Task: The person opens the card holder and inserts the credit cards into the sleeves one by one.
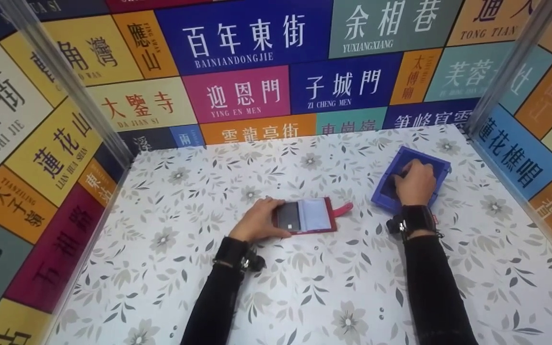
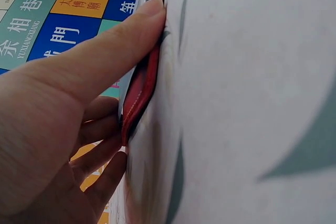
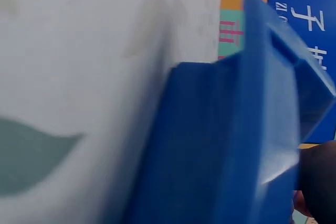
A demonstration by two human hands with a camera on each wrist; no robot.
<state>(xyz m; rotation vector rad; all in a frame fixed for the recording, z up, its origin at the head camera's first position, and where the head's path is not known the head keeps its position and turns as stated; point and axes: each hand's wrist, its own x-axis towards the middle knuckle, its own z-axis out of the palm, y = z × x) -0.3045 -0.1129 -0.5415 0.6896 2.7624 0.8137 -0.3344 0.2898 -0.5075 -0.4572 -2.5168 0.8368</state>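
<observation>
A red card holder lies open on the table, showing clear sleeves and a dark card-like insert on its left side. A pink strap sticks out to the right. My left hand holds its left end, thumb along the near edge and fingers on the far side; the left wrist view shows the thumb on the red edge. My right hand reaches down into a blue plastic bin. Its fingertips are hidden inside, so I cannot tell what they hold.
The table has a white cover printed with grey flowers and leaves. Panels with coloured street-name signs stand at the back and both sides, with clear corner posts between them. The blue bin sits near the back right.
</observation>
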